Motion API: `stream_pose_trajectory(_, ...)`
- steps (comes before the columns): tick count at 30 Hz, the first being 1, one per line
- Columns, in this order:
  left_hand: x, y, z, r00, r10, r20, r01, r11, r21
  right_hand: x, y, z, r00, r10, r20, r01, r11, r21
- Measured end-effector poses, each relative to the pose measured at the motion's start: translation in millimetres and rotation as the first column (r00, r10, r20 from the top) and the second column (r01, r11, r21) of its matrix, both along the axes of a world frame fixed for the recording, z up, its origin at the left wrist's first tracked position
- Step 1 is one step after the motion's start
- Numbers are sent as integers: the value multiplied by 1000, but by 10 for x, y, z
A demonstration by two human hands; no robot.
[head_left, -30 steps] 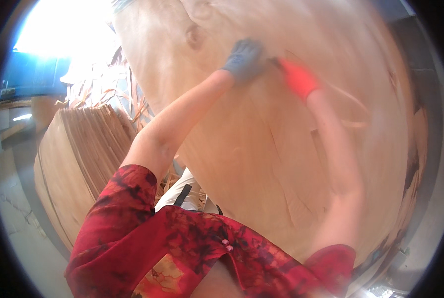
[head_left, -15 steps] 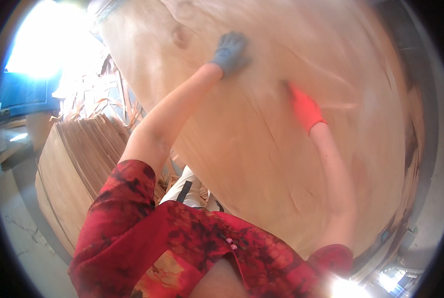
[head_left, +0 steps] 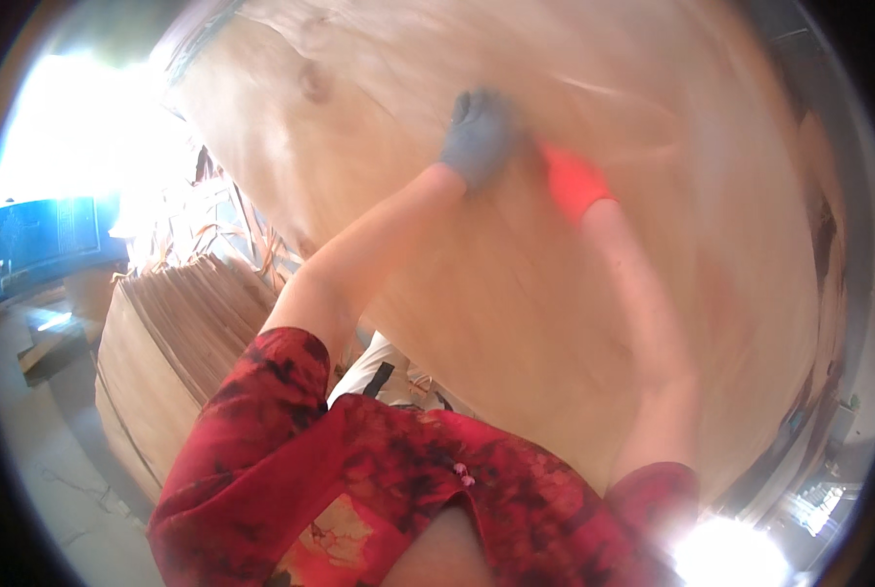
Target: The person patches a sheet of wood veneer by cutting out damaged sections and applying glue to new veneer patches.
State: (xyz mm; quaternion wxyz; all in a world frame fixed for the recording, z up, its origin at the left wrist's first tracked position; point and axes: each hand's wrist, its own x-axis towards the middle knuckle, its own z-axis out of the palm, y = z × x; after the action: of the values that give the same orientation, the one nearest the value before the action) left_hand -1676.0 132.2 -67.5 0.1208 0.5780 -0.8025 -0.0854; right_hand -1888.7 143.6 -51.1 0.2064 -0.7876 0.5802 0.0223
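A broad, pale-brown wood veneer sheet [head_left: 516, 303] spreads out before me, with a wavy surface. My left hand [head_left: 479, 139], in a grey-blue glove, rests on the sheet above its middle; its fingers look laid on the wood, though their right side is smeared. Close beside it on the right is my right hand [head_left: 573, 183], in an orange-red glove, over or on the same sheet. Motion blurs its fingertips, so their closing and anything small in them cannot be made out.
At the left stands a thick stack of veneer sheets [head_left: 178, 333], with loose veneer strips [head_left: 247, 220] behind it. A blue panel-like object [head_left: 46, 245] is farther left under strong glare. Dark, ragged sheet edges [head_left: 827, 245] run along the right.
My left hand has slid right and slightly nearer across the sheet. My right hand has moved up and left, so the hands are closer together. The view has shifted a little.
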Motion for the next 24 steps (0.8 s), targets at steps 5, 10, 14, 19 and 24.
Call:
stream_pose_trajectory(5,-32,-22,-188,1000,2,-18,-5,991,-132,-587,462,-117,1000,21,-17,-22,999,-39)
stream_pose_trajectory(10,-80,-31,-203,1000,2,-24,-6,988,-153,-824,803,-8,997,-61,-39,63,997,54)
stream_pose_trajectory(14,-70,-20,-190,999,-9,-36,4,989,-148,-839,798,-2,998,-64,5,63,996,64)
stream_pose_trajectory(19,-286,39,-46,999,7,54,10,952,-306,-781,820,45,994,-105,0,104,992,76)
stream_pose_trajectory(24,-893,505,-58,986,-92,-142,86,995,-50,-752,687,73,987,-155,36,149,980,129)
